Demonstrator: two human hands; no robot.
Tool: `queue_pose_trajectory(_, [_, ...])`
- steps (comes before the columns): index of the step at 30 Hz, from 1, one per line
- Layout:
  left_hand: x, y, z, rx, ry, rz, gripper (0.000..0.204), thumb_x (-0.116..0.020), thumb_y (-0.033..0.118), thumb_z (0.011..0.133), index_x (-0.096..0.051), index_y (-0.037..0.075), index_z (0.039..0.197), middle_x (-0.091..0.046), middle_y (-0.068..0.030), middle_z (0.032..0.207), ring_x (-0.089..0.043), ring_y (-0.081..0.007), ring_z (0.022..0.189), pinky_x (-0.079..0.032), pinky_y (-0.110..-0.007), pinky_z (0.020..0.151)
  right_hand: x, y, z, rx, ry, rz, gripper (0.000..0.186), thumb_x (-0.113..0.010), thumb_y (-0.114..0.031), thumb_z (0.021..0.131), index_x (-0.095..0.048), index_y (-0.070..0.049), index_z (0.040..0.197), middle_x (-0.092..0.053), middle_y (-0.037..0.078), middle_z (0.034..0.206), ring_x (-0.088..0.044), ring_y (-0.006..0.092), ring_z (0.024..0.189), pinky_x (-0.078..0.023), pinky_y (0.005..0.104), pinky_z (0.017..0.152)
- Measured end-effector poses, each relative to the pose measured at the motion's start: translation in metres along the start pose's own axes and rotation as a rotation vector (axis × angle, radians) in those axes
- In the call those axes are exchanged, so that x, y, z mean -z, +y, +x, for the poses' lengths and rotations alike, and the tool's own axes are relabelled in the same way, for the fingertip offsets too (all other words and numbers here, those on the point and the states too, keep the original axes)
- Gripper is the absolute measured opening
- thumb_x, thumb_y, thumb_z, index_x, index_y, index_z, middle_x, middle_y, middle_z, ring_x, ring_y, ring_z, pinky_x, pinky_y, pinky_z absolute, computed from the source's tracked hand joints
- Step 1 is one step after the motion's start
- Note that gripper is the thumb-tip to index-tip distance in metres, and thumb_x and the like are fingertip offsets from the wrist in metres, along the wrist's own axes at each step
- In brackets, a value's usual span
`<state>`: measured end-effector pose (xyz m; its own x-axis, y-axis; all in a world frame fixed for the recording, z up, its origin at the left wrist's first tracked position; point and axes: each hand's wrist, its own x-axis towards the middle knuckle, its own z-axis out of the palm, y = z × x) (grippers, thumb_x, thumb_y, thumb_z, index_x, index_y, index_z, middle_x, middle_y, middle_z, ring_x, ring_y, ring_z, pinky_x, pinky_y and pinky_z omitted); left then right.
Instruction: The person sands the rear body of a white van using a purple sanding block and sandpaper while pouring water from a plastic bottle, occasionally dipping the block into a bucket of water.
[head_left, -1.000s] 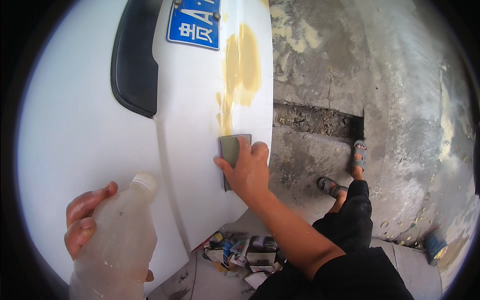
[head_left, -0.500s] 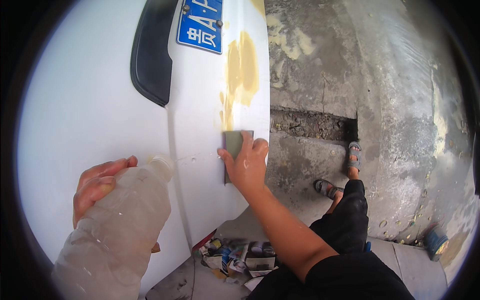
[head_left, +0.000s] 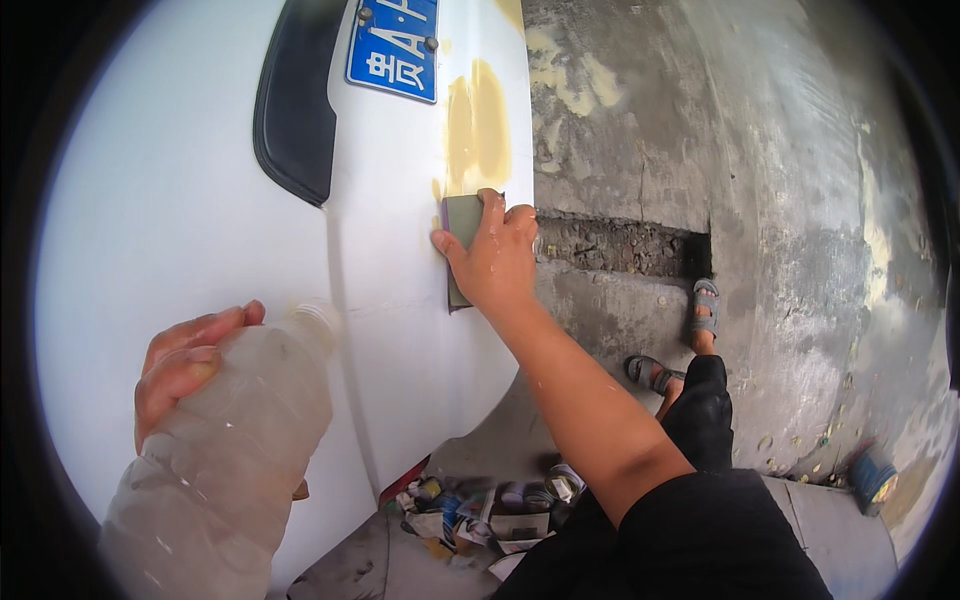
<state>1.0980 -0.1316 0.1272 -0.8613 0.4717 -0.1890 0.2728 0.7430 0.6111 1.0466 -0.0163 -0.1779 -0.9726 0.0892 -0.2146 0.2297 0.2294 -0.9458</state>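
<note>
My right hand [head_left: 496, 258] presses a grey sanding block [head_left: 461, 226] flat against a white car body panel [head_left: 180, 220], just below a yellowish patch of filler [head_left: 478, 130]. A cloudy plastic bottle [head_left: 235, 450] fills my left hand [head_left: 185, 360], its open neck pointing up at the panel's vertical seam. Above the block a blue number plate [head_left: 395, 45] is screwed to the panel. A black trim piece [head_left: 295, 110] lies to the plate's left.
A pile of cans and small containers [head_left: 490, 500] lies on the ground under the panel. My sandalled feet [head_left: 680, 340] rest on wet grey concrete [head_left: 780, 200]. A rough gap [head_left: 620, 245] runs across the concrete. A blue object [head_left: 872, 478] sits at the right edge.
My right hand has slid the block upward along the panel toward the filler patch. My left hand has brought the bottle closer to the camera and tipped its neck at the panel.
</note>
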Motion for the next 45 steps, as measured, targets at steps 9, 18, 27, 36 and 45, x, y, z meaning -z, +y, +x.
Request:
queue_pose_trajectory(9, [0.002,0.0,0.007,-0.031,-0.057,0.093,0.111,-0.098,0.027,0.046,-0.04,0.025,0.14,-0.042,-0.0151,0.141,-0.043,-0.0397,0.13,-0.042,-0.051,0.107,-0.003,0.015,-0.017,0.026,-0.019,-0.018,0.074,-0.078,-0.038,0.078,-0.043,0.001,0.131,-0.043,0.028,0.106,-0.044,0.0389,0.097,-0.046,0.045,0.082])
queue_pose_trajectory(18, [0.002,0.0,-0.003,-0.01,-0.019,0.07,0.113,-0.098,0.028,0.047,-0.038,0.026,0.142,-0.041,-0.0174,0.141,-0.045,-0.0387,0.129,-0.044,-0.05,0.104,-0.016,0.032,-0.073,0.081,-0.046,0.004,0.072,-0.077,-0.038,0.08,-0.044,0.0,0.131,-0.044,0.026,0.107,-0.046,0.0412,0.1,-0.045,0.0476,0.086])
queue_pose_trajectory(27, [-0.005,-0.018,-0.009,0.027,0.07,-0.022,0.108,-0.098,0.023,0.045,-0.043,0.028,0.138,-0.042,-0.0139,0.14,-0.044,-0.0377,0.131,-0.044,-0.05,0.105,-0.01,0.038,-0.042,0.088,-0.053,-0.021,0.076,-0.078,-0.039,0.079,-0.043,0.001,0.133,-0.043,0.029,0.111,-0.049,0.0416,0.095,-0.045,0.0457,0.087])
queue_pose_trajectory(36, [-0.011,-0.006,-0.008,0.125,0.171,-0.168,0.087,-0.085,0.019,0.056,-0.047,0.02,0.134,-0.046,-0.0128,0.138,-0.045,-0.0357,0.131,-0.043,-0.05,0.106,0.004,-0.012,0.062,-0.038,-0.079,-0.07,0.073,-0.076,-0.034,0.081,-0.041,0.0,0.135,-0.041,0.027,0.109,-0.044,0.0425,0.102,-0.053,0.0457,0.076])
queue_pose_trajectory(45, [-0.018,0.003,-0.007,0.197,0.352,-0.509,0.066,-0.072,0.015,0.068,-0.05,0.011,0.131,-0.05,-0.0117,0.136,-0.045,-0.0337,0.131,-0.042,-0.051,0.107,0.002,-0.02,0.073,-0.039,-0.098,-0.2,0.071,-0.073,-0.035,0.084,-0.043,0.001,0.136,-0.041,0.029,0.111,-0.045,0.0413,0.102,-0.053,0.0421,0.078])
